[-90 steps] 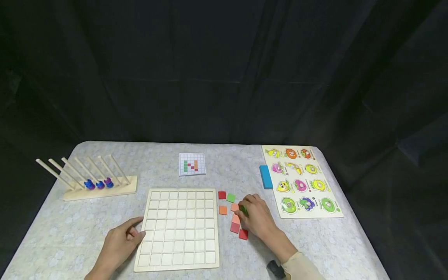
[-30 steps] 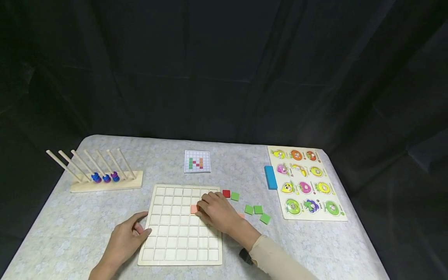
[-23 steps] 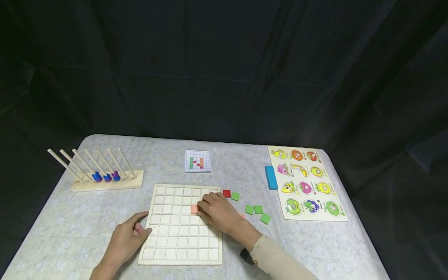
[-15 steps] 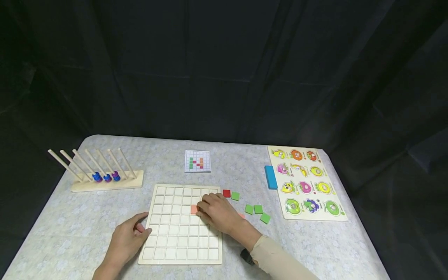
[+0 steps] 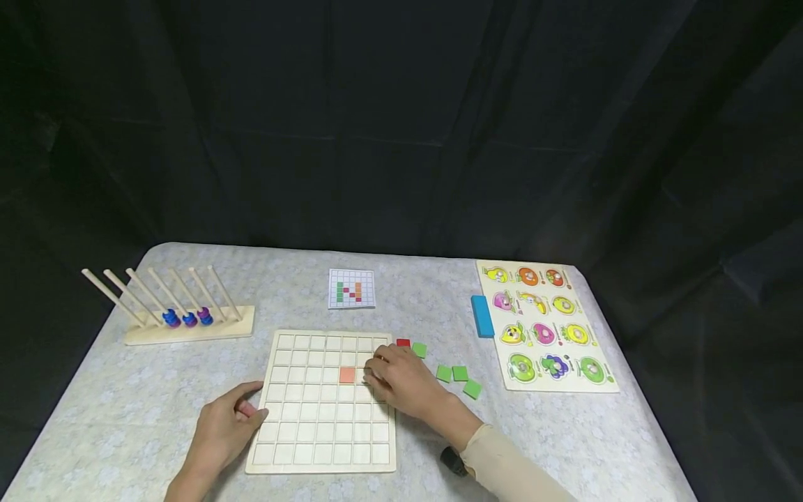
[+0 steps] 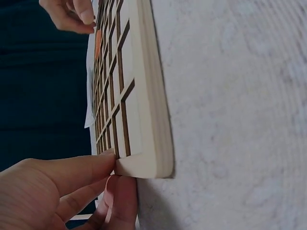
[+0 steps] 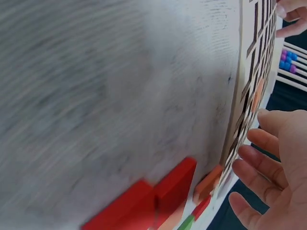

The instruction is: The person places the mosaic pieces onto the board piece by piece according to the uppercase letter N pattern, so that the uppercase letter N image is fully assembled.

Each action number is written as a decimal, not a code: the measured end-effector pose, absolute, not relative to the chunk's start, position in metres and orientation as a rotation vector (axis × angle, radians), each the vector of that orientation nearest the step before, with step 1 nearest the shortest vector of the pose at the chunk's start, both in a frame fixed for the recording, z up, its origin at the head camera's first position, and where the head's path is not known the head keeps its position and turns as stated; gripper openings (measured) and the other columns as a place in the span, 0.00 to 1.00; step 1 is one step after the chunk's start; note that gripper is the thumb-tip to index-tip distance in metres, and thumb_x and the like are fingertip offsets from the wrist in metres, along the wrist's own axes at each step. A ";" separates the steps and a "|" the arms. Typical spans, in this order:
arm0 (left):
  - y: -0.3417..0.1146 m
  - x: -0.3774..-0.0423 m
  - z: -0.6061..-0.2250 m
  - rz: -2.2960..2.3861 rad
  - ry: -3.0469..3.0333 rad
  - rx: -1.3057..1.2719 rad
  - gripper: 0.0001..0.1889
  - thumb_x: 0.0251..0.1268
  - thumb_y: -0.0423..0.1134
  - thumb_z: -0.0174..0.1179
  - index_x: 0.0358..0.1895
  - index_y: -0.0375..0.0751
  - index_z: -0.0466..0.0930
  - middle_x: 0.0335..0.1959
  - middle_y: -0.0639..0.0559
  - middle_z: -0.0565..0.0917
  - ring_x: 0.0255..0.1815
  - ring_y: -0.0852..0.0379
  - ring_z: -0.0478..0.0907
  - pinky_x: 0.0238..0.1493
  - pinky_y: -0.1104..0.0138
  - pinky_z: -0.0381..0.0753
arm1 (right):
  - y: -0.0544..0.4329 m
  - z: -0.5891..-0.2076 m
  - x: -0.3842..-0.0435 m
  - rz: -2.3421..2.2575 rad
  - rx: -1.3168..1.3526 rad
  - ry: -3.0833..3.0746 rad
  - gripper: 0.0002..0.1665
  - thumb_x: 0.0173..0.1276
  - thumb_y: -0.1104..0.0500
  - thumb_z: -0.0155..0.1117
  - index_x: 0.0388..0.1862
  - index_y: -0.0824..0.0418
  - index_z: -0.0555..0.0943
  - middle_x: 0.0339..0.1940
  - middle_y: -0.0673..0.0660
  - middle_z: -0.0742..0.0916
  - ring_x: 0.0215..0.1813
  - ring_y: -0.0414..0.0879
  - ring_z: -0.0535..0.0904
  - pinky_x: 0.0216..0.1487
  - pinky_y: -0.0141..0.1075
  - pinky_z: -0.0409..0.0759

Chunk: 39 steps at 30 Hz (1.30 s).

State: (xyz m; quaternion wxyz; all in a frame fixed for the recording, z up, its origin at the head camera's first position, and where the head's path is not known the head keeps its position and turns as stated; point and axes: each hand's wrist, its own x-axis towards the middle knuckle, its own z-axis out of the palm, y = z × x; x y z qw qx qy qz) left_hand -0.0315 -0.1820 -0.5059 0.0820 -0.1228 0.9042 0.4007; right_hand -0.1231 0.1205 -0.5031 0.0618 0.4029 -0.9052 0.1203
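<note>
My left hand (image 5: 222, 429) grips the left edge of a pale wooden grid board (image 5: 320, 469), its thumb and fingers pinching the rim in the left wrist view. One coral-orange square tile (image 5: 347, 375) lies in a cell of the upper right part of the board. Just right of that tile, my right hand (image 5: 408, 380) hovers over the board's right edge, fingers loosely bent with nothing in them. Several green tiles (image 5: 460, 374) lie on the table to its right. Red tiles (image 7: 177, 184) and an orange tile (image 7: 207, 184) show in the right wrist view, mostly hidden by the hand from above.
A pattern card (image 5: 351, 288) lies behind the board. At the back left stands a wooden peg rack (image 5: 188, 335) with blue and purple beads. On the right lie a blue block (image 5: 482, 316) and a fruit puzzle board (image 5: 555, 381).
My right hand has gone from the loose tiles, where it held a green one, to the board. The coral-orange tile now sits there, and the hand has drawn back rightward off it.
</note>
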 end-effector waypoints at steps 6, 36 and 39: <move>-0.183 -0.032 -0.505 1.209 2.687 -0.374 0.27 0.59 0.33 0.68 0.63 0.33 0.77 0.28 0.51 0.82 0.26 0.59 0.75 0.25 0.71 0.69 | 0.139 -0.499 -0.118 0.472 1.099 -2.767 0.09 0.73 0.51 0.64 0.44 0.53 0.86 0.42 0.48 0.85 0.43 0.42 0.81 0.50 0.42 0.79; -0.183 -0.029 -0.505 1.273 2.639 -0.374 0.27 0.59 0.33 0.67 0.64 0.34 0.75 0.30 0.50 0.81 0.26 0.59 0.77 0.26 0.72 0.73 | 0.207 -0.504 -0.088 0.706 0.446 -2.970 0.16 0.57 0.53 0.79 0.42 0.57 0.89 0.40 0.47 0.87 0.43 0.41 0.76 0.44 0.36 0.76; -0.183 -0.030 -0.505 1.275 2.641 -0.370 0.27 0.60 0.33 0.67 0.64 0.33 0.75 0.30 0.50 0.81 0.26 0.59 0.77 0.26 0.71 0.72 | 0.207 -0.504 -0.088 0.685 0.468 -2.984 0.15 0.57 0.54 0.79 0.42 0.57 0.89 0.40 0.47 0.86 0.43 0.41 0.76 0.46 0.38 0.76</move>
